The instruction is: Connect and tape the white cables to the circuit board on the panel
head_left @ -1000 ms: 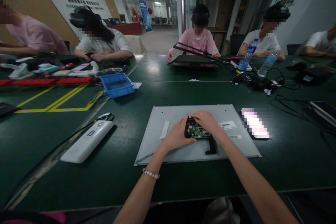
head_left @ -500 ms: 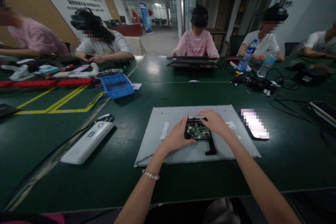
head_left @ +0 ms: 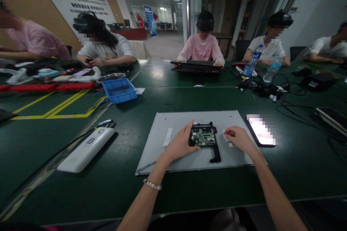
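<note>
A green circuit board [head_left: 203, 138] in a black plastic frame [head_left: 216, 153] lies on a pale grey flat panel [head_left: 151, 151]. My left hand [head_left: 181, 140] grips the frame's left edge, thumb along the near side and fingers at the far side. To the right of the frame, my right hand [head_left: 240, 139] is closed in a pinch at a piece of white tape [head_left: 225, 136] on the panel. How firmly the fingertips hold it is too small to tell. Another white strip [head_left: 168, 137] is stuck on the panel's left part.
A phone with a lit screen [head_left: 260, 130] lies right of the panel. On the left are a white power bank [head_left: 86, 149] with a cable and a blue basket [head_left: 119, 91]. Water bottles [head_left: 253, 61] and tangled cables stand farther right. Several people sit across the table.
My right hand has left the far right corner of the black frame and moved right and nearer, to the white tape. My left hand stays on the frame.
</note>
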`<state>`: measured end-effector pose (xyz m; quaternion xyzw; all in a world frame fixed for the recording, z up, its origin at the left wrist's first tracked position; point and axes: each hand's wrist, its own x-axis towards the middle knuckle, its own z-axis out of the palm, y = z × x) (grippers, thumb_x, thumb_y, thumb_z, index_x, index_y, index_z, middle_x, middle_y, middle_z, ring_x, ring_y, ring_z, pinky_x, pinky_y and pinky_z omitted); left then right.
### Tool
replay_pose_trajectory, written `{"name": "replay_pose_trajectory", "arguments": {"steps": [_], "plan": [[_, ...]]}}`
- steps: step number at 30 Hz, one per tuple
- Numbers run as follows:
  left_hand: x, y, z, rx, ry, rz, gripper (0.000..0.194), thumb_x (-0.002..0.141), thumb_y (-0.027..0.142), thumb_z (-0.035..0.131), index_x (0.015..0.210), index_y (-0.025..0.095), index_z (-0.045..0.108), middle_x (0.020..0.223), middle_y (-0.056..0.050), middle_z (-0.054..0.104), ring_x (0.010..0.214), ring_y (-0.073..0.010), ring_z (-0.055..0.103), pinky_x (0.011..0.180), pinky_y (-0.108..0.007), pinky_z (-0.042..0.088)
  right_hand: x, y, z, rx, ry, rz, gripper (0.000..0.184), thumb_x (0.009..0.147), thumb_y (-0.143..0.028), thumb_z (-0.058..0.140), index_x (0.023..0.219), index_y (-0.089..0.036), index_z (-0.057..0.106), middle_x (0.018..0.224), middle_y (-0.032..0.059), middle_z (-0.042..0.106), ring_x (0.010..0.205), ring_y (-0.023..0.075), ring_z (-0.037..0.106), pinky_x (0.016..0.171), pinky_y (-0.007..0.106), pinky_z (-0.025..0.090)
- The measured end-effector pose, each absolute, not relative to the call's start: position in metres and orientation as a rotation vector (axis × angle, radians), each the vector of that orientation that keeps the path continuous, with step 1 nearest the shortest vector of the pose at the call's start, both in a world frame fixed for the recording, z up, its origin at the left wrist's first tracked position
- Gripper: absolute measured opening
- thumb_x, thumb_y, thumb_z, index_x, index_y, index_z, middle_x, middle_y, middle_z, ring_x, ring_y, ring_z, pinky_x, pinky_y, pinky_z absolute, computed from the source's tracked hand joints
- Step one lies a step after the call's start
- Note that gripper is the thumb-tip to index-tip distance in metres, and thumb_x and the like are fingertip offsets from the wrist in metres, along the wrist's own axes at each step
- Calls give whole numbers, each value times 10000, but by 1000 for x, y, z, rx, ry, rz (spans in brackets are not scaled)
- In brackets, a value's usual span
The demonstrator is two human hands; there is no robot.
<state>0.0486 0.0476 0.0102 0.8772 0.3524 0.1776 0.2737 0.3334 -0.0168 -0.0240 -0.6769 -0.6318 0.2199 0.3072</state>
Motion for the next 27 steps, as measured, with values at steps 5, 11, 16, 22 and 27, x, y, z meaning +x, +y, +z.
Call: {"name": "replay_pose_trajectory", "arguments": {"steps": [5,11,16,22,27], "plan": [[49,48,9,2405,944,462,1009,698,414,673,1450,215,30,1498,-118,196,1348,-306,253,1108,-461,242,332,-19,-26,-1775,-1618,563,250,774,-244,532,968,-188,679,865,51,670,753,167,620,709,280,479],[51,45,9,2466,999,436,993,727,409,651,1447,246,-12,1532,-85,33,1370,-284,200,1108,-420,254,332,-26,-25,-1758,-1536,574,220,780,-279,531,888,-190,701,894,66,678,757,177,637,718,294,493],[51,43,10,2551,1019,421,970,747,401,633,1448,248,-20,1529,-80,67,1376,-273,182,1113,-425,244,328,-26,-27,-1711,-1339,819,180,752,-320,572,830,-183,659,759,42,681,647,173,651,554,263,508],[56,39,14,2671,994,430,898,769,368,614,1448,228,43,1522,-92,106,1394,-274,90,1124,-459,196,321,-25,-25,-1630,-1206,965,250,739,-360,600,909,-179,635,797,45,683,641,158,658,492,224,501],[68,30,16,2756,898,435,733,831,318,554,1431,248,139,1506,-77,183,1393,-255,108,1123,-469,191,317,-23,-28,-1625,-1214,1032,277,755,-358,585,948,-176,665,752,44,686,646,149,652,509,215,497]]}}
